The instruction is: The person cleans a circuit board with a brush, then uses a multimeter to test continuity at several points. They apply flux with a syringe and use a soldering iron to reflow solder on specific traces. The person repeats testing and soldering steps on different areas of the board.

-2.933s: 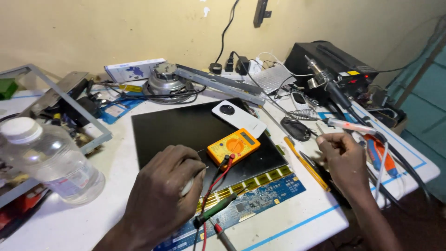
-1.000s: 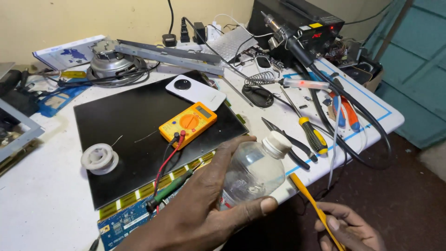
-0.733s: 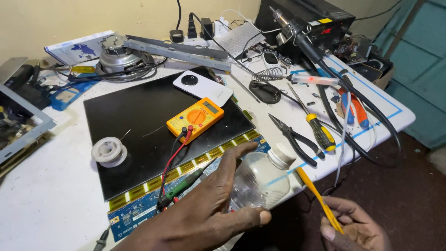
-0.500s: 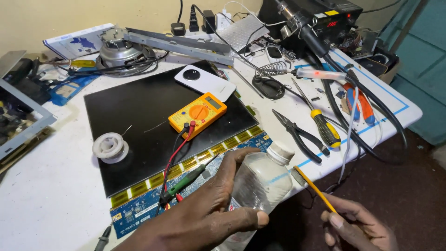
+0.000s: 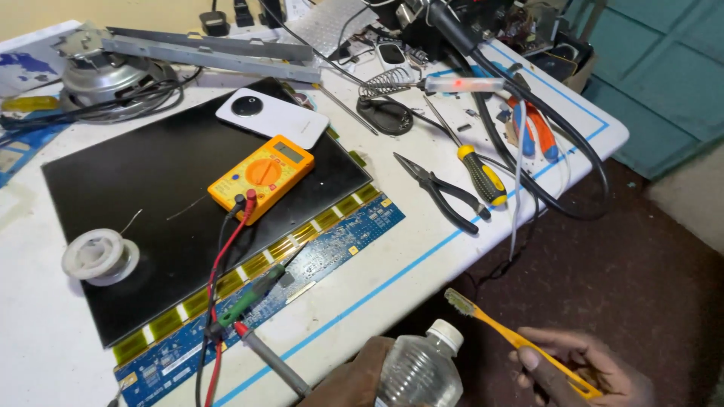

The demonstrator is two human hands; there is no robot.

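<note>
Bottle lower, in left grip.

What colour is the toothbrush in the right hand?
Yellow-orange toothbrush, held by the right hand; head view.

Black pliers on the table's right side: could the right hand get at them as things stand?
Probably not straight away. The right hand is below the table edge, gripping a yellow toothbrush. The pliers lie uncovered beside a yellow-handled screwdriver, so the path looks free.
</note>
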